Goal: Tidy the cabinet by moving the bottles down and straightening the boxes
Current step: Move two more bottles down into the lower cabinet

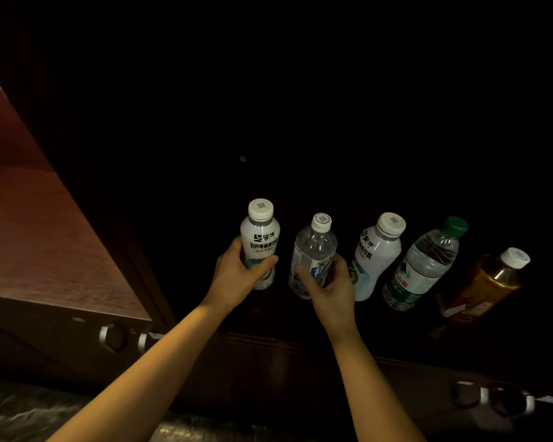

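Caps up, the upright white milk-drink bottle [260, 242] and clear plastic water bottle [313, 253] are gripped by the closed fingers of the left hand [237, 275] and right hand [331, 287].

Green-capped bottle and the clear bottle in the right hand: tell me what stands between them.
In the head view, one white bottle stands between the clear bottle and the green-capped bottle. Nothing else shows there.

The opaque white plastic bottle with black lettering [260, 240] has a smooth, slightly glossy skin and a matt white cap. The clear plastic bottle [312, 253] shines with ribbed, glossy walls. The green-capped clear water bottle [423, 266] wears a glossy printed film label. The reddish-brown wooden cabinet door [39, 237] looks satin, its grain faint. The ring-shaped metal handles [110, 338] gleam, brushed silver.
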